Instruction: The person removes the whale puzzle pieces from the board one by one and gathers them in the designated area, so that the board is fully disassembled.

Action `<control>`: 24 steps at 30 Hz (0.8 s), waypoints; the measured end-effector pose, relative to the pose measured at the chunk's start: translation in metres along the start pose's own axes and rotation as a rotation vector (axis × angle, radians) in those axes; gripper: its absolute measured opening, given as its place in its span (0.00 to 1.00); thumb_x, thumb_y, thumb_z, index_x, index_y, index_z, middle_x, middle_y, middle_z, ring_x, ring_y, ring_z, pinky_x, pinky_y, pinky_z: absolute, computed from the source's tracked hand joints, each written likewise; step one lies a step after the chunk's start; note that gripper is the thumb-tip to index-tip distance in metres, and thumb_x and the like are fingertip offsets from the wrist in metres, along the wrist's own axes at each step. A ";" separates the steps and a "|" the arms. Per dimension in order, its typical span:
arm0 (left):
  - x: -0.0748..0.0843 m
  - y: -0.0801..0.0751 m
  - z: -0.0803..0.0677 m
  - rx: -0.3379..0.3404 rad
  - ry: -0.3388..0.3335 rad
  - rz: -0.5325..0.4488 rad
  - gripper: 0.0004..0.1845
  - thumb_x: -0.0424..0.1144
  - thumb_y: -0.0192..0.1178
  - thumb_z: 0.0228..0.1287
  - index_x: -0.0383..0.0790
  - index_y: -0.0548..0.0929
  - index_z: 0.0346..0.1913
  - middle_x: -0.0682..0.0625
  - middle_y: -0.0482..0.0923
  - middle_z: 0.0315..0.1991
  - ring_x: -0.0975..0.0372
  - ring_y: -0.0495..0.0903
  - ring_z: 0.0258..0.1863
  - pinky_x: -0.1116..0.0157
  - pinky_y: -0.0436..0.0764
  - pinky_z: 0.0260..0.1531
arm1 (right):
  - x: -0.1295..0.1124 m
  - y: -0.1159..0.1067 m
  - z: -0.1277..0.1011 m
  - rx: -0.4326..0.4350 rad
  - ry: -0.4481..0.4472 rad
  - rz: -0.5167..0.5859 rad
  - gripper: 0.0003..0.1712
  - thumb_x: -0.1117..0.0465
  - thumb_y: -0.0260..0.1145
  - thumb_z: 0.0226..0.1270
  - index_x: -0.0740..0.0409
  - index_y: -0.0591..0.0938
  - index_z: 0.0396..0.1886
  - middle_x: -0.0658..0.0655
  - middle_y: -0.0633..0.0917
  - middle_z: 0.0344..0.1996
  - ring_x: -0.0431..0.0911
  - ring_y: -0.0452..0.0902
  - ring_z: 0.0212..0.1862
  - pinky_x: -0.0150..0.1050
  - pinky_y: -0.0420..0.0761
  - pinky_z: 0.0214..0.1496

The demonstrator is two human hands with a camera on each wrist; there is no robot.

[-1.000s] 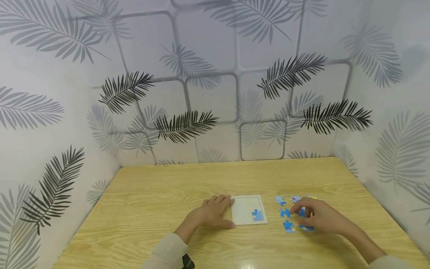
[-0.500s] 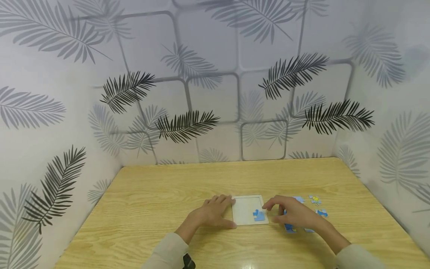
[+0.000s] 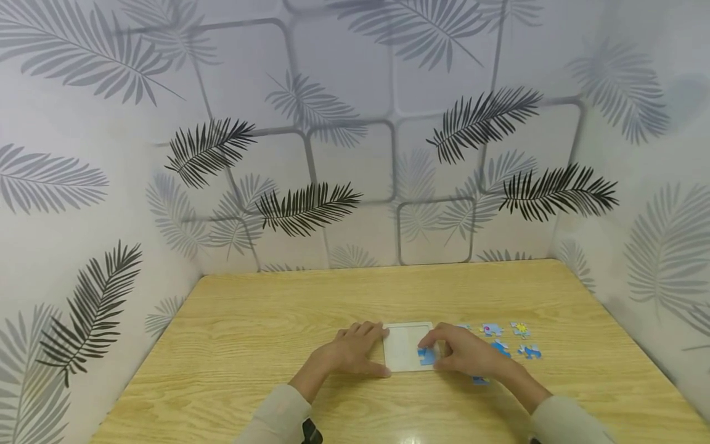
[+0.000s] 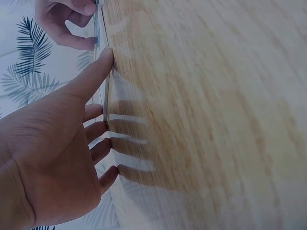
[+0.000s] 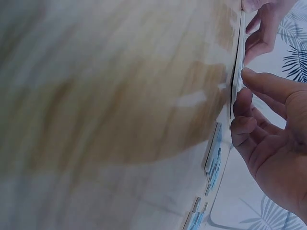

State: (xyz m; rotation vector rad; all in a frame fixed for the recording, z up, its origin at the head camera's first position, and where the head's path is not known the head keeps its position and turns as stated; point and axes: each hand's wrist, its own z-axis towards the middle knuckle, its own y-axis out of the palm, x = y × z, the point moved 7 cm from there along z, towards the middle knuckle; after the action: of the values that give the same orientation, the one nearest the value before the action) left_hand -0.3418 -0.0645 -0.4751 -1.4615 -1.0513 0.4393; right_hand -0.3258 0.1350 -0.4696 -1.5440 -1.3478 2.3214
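A pale square puzzle board (image 3: 400,349) lies on the table, with one blue jigsaw piece (image 3: 427,357) in its lower right corner. My left hand (image 3: 349,353) rests along the board's left side, fingers spread at the far corner and thumb at the near one. In the left wrist view the thumb of that left hand (image 4: 60,148) touches the board's thin edge. My right hand (image 3: 468,353) pinches the jigsaw piece between index finger and thumb, partly covering its right side. The right wrist view shows this right hand (image 5: 280,136) low at the board's edge.
Several loose jigsaw pieces lie to the right of the board, including a sunflower piece (image 3: 521,328), a pink-swirl piece (image 3: 492,330) and a blue piece (image 3: 530,351). My right hand hides some of them. A patterned wall (image 3: 355,154) stands behind the wooden table (image 3: 266,314).
My right hand has moved left from above the loose pieces to the piece in the board's corner, uncovering pieces on the right. My left hand has stayed at the board's side.
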 end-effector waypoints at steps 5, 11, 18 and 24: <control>-0.004 0.004 0.003 0.011 0.015 0.003 0.46 0.64 0.60 0.61 0.48 0.56 0.75 0.46 0.53 0.75 0.49 0.53 0.73 0.42 0.56 0.68 | -0.001 0.002 0.003 -0.011 0.005 -0.010 0.21 0.67 0.71 0.58 0.59 0.82 0.53 0.59 0.76 0.38 0.39 0.67 0.26 0.30 0.73 0.27; -0.005 0.005 0.006 0.031 0.029 0.005 0.46 0.66 0.60 0.59 0.48 0.57 0.74 0.47 0.55 0.74 0.48 0.55 0.72 0.42 0.58 0.66 | -0.003 0.002 0.005 -0.013 0.030 -0.039 0.22 0.69 0.72 0.56 0.57 0.83 0.52 0.59 0.74 0.37 0.42 0.68 0.28 0.31 0.73 0.28; -0.013 0.012 0.013 0.038 0.023 0.023 0.47 0.68 0.59 0.57 0.51 0.57 0.75 0.48 0.55 0.74 0.49 0.56 0.72 0.42 0.58 0.66 | -0.011 0.001 0.007 -0.002 0.000 -0.068 0.22 0.72 0.72 0.54 0.57 0.84 0.50 0.59 0.75 0.36 0.41 0.67 0.26 0.30 0.72 0.27; -0.015 0.014 0.014 0.039 0.024 0.016 0.48 0.68 0.60 0.57 0.50 0.57 0.75 0.47 0.55 0.74 0.49 0.55 0.72 0.41 0.58 0.66 | -0.009 0.002 0.008 -0.009 0.023 -0.102 0.21 0.71 0.73 0.53 0.58 0.85 0.49 0.55 0.76 0.35 0.42 0.67 0.29 0.31 0.73 0.30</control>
State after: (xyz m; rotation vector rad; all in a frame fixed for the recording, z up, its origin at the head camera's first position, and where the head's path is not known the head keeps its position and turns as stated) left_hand -0.3556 -0.0663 -0.4960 -1.4383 -1.0069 0.4503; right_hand -0.3273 0.1248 -0.4635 -1.4637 -1.3984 2.2341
